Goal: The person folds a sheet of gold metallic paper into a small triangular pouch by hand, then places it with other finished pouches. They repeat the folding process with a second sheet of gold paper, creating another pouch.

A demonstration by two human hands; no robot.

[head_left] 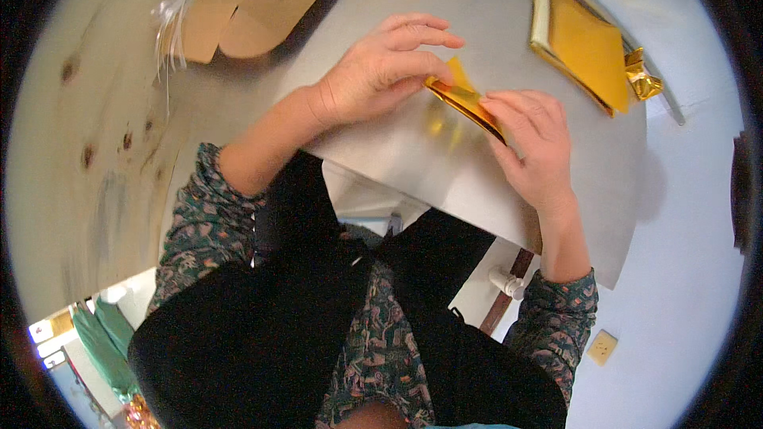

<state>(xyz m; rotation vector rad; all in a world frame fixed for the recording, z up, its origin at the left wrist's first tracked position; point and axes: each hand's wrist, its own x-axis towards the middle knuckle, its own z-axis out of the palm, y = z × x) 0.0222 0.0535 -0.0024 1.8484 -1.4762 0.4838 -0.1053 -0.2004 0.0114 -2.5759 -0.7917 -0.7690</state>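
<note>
Gold foil piece (467, 103): held up between my two hands, over the grey table (453, 179).
Folding so far: narrowed into a strip; a flap stands up loose at the far end, so I judge it partway, that flap not yet flat.
Foil's look: shiny yellow-gold, slim, slanting down to my right, its near edge dark.
My left hand (383, 67): pinching the far end, upper fingers spread.
My right hand (534, 129): gripping the near end between thumb and fingers.
Gold stack (586, 46): beyond my right hand, a crumpled gold piece (642, 75) beside it.
</note>
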